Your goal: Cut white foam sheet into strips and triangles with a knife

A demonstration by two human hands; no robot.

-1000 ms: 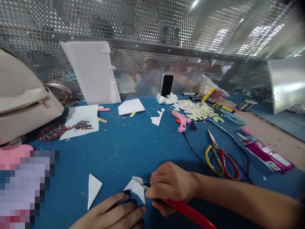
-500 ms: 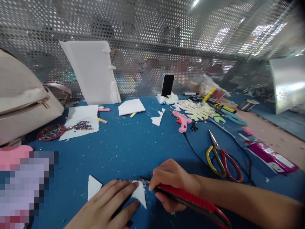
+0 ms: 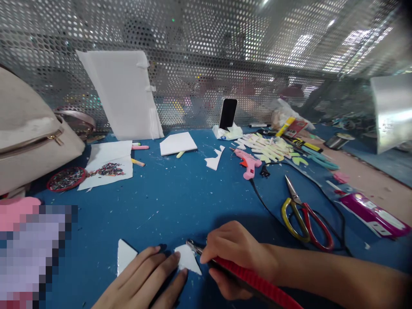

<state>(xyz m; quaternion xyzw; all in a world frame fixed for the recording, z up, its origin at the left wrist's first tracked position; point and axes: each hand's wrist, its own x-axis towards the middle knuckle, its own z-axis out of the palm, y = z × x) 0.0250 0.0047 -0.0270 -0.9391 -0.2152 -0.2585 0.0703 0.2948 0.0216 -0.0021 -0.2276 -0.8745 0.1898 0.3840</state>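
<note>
My right hand is closed round a utility knife with a red and black handle. Its tip touches the upper right edge of a small white foam board piece on the blue table. My left hand lies flat with its fingers spread, the fingertips resting on that piece's left side. Beside its knuckles is another white triangular piece, partly covered by the hand.
Scissors and a pink glue gun with a black cord lie to the right, near cut pale strips. A phone stands at the back. A white bag, a paper sheet with beads and a white board are farther left.
The small white piece has turned slightly under my left fingers, and its lower point has shifted right. The knife tip now meets its upper edge, and my right hand sits slightly lower.
</note>
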